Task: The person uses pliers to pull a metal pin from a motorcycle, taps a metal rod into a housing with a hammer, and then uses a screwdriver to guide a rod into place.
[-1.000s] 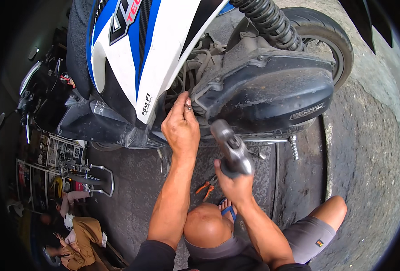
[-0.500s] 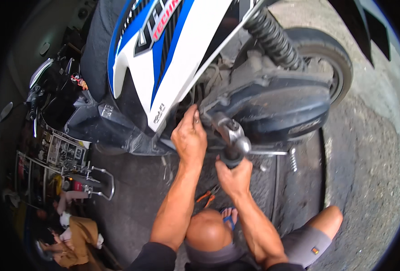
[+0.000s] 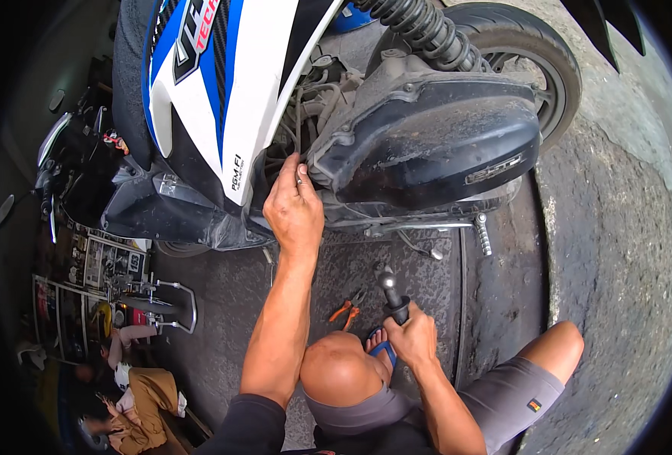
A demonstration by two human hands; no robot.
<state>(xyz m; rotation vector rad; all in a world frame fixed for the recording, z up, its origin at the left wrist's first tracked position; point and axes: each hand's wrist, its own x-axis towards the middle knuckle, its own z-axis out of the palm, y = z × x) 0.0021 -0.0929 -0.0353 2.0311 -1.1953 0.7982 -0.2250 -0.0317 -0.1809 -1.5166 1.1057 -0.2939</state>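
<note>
— Where's the hammer (image 3: 394, 302) right now?
— In my right hand (image 3: 416, 336). My fingers are wrapped round its black handle (image 3: 398, 310), the rounded metal end pointing toward the scooter (image 3: 222, 106) but well apart from it.
— And your left hand (image 3: 294, 214)?
— Up at the scooter, fingertips beside the front of the dark engine cover (image 3: 442, 136), just right of the white panel's (image 3: 264, 91) lower point. The fingers are held close together. Something small glints there, but I can't tell what it is, or whether I have it pinched.
— What else is round you?
— Orange-handled pliers (image 3: 344, 309) on the floor (image 3: 215, 303) between my forearms, near my blue sandal (image 3: 384, 350). Past the cover, the coil spring (image 3: 423, 34) and rear wheel (image 3: 567, 83). Off to my left, a person in brown trousers (image 3: 150, 398).
</note>
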